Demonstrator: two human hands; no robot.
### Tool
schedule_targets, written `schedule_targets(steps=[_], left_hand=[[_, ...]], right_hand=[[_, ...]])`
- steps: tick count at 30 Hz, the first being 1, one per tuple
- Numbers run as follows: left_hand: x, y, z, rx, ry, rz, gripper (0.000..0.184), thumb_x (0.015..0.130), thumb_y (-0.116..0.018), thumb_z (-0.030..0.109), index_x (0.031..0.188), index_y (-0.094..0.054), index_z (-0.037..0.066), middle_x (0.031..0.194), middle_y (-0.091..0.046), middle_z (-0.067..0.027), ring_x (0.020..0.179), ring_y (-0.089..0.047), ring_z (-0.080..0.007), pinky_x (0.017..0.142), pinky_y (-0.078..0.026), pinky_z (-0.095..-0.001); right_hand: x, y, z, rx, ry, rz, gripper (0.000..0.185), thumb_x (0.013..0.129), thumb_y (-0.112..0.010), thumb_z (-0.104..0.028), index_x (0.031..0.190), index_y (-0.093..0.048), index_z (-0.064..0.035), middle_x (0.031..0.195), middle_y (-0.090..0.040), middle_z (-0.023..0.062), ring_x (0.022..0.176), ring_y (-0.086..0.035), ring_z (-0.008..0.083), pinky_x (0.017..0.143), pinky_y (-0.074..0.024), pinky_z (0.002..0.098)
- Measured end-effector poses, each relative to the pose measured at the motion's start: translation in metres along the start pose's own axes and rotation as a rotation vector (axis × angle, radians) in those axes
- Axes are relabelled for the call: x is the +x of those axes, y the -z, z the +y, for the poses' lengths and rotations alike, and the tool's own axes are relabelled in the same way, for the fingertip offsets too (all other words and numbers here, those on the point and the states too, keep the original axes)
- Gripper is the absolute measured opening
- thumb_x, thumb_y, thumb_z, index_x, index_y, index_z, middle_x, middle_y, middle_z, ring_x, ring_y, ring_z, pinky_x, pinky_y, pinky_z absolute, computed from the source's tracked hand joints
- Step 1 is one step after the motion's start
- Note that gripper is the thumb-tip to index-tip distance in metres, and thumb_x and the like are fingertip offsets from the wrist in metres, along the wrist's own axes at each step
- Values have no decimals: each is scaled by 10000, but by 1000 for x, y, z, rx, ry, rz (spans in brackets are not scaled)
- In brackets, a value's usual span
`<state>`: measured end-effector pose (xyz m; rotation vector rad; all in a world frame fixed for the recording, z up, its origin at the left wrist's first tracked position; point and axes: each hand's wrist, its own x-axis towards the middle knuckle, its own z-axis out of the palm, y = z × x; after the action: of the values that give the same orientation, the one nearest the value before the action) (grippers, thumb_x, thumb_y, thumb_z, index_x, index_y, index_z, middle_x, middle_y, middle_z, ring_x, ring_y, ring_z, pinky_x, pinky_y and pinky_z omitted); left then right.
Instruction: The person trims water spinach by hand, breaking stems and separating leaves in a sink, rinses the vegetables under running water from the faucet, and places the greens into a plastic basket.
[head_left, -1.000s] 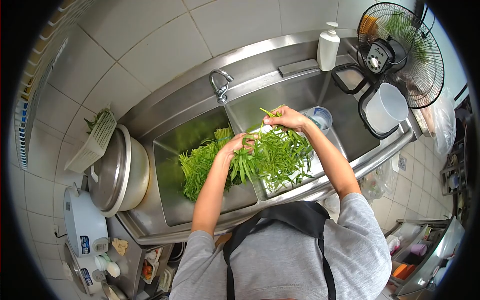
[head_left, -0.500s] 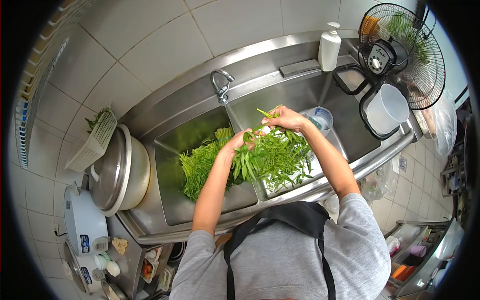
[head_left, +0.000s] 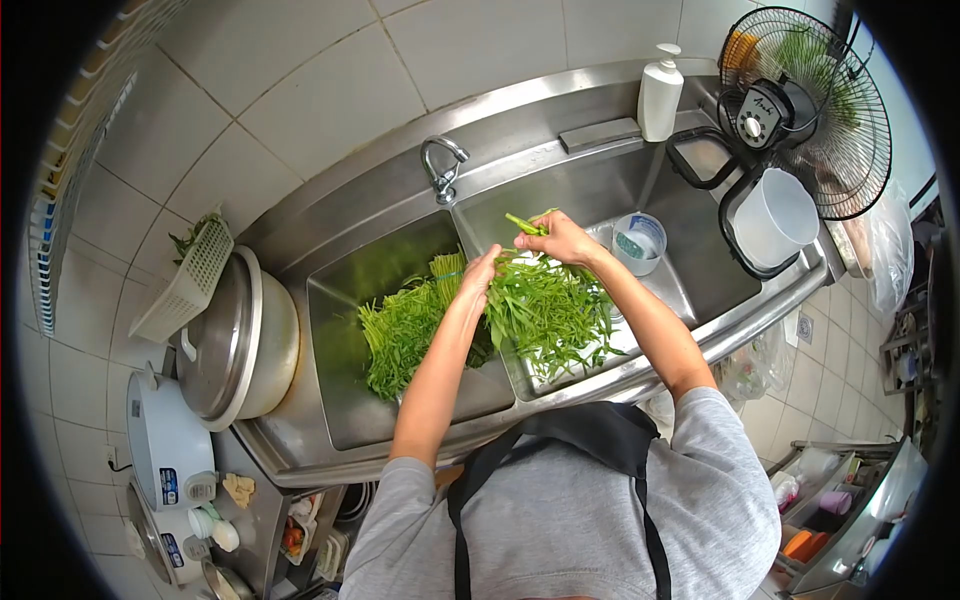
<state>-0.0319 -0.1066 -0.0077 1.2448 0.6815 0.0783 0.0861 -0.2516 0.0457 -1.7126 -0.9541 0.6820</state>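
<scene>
My right hand (head_left: 562,240) is closed around a bunch of water spinach (head_left: 550,318) over the right sink basin. Pale green stem ends poke out above its fingers, and the narrow leaves hang below toward me. Close by on the left, my left hand (head_left: 480,272) pinches at the stems near the basin divider; its fingertips are partly hidden. More water spinach (head_left: 395,340) lies heaped in the left basin (head_left: 350,415), with one bundle of stems tied by a bluish band. Behind my right wrist a clear round tub (head_left: 640,243) sits in the right basin.
The faucet (head_left: 442,170) rises behind the divider. To the left stand a lidded pot (head_left: 245,340) and a white plastic basket (head_left: 187,280). A pump bottle (head_left: 660,95), a fan (head_left: 805,110) and a translucent white container (head_left: 775,220) are at the right.
My left hand has turned more upright and shifted slightly up, and my right hand has moved a little left. The leaves between them now hang closer together.
</scene>
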Motion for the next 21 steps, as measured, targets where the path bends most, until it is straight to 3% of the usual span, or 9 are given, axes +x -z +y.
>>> schedule_targets(steps=[1,5,7,11,12,13,17,20,21], left_hand=[[-1,1,2,-19,83,96,364,844,-516,400,914,-579,48,877,-600,-35,727,-502,-124,600,-441,-284],[-8,21,-5,-221,-8,58,293,845,-531,345,911,-561,60,768,-578,-15,627,-512,-100,576,-438,-250],[-13,20,-3,-114,-86,8,267,850,-532,329,882,-557,65,741,-570,-23,636,-525,-104,575,-452,-254],[-42,1,19,337,-145,-103,212,812,-597,264,828,-590,53,756,-597,-30,682,-547,-97,611,-450,-238],[-44,-5,17,475,-182,-152,212,803,-609,260,817,-600,49,764,-604,-32,697,-551,-94,620,-448,-234],[-46,-11,13,625,-401,-203,206,779,-634,242,801,-625,37,775,-618,-35,695,-555,-90,644,-446,-237],[-48,-30,5,827,-275,-328,230,733,-664,241,814,-661,25,764,-628,-61,697,-550,-109,675,-446,-267],[-38,-30,0,864,-217,-346,239,717,-667,244,807,-666,22,751,-626,-67,675,-540,-109,658,-443,-260],[-35,-26,-1,834,-235,-358,238,716,-670,242,807,-663,22,767,-630,-62,701,-544,-106,674,-446,-264]], right_hand=[[0,0,-1,61,-24,35,232,787,-638,-266,766,-642,-35,600,-558,-2,560,-460,50,520,-375,238],[3,13,6,299,-219,163,330,792,-625,-329,887,-620,-12,669,-570,30,504,-450,72,452,-380,223],[12,20,27,524,-292,189,325,833,-569,-336,894,-592,-18,683,-535,23,446,-408,81,371,-353,208],[16,22,48,840,-353,218,275,863,-526,-309,823,-552,-38,624,-476,14,422,-413,106,370,-372,224],[18,21,52,849,-356,237,276,863,-527,-309,823,-551,-36,626,-477,15,420,-411,107,370,-373,227],[19,18,54,859,-361,256,277,862,-529,-308,823,-550,-35,628,-478,17,417,-409,108,370,-374,230],[22,11,58,903,-379,305,280,855,-541,-307,802,-549,-33,614,-479,18,421,-422,117,372,-380,245],[19,6,52,753,-326,353,304,839,-564,-324,758,-562,-31,606,-494,23,459,-442,117,400,-384,249],[19,5,52,529,-262,407,395,816,-569,-405,743,-589,-17,625,-528,32,514,-461,112,473,-398,256]])
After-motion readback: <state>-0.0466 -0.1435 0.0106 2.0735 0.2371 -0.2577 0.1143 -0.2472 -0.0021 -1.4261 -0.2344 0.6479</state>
